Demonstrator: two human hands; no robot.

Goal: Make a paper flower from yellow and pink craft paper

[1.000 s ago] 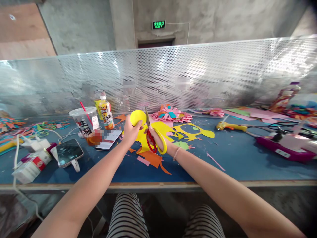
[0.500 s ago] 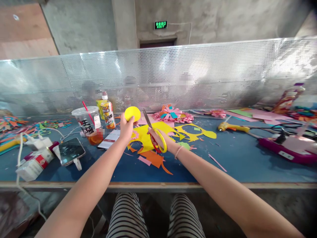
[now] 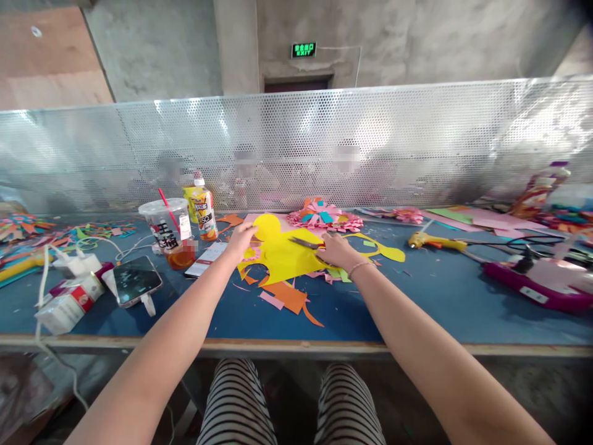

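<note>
My left hand (image 3: 241, 240) pinches the left edge of a yellow paper circle (image 3: 267, 227), just above the far left part of a larger yellow paper sheet (image 3: 282, 258). In my right hand (image 3: 337, 250) is a pair of scissors (image 3: 303, 241), its blades pointing left over that sheet. The handles are mostly hidden by my fingers. Round cut-outs show in the sheet's edge. Orange paper scraps (image 3: 288, 296) and a small pink strip (image 3: 271, 300) lie at its near side.
Behind the sheet sits a pink paper flower (image 3: 319, 215). On the left stand a plastic cup (image 3: 171, 238), a juice bottle (image 3: 204, 210) and a phone (image 3: 136, 282). A yellow glue gun (image 3: 435, 240) and a purple power strip (image 3: 532, 285) are on the right. A perforated metal screen (image 3: 287, 148) borders the table.
My left hand has lowered the yellow circle toward the sheet. My right hand has moved right and away from me, and the scissors have turned from pointing up to pointing left.
</note>
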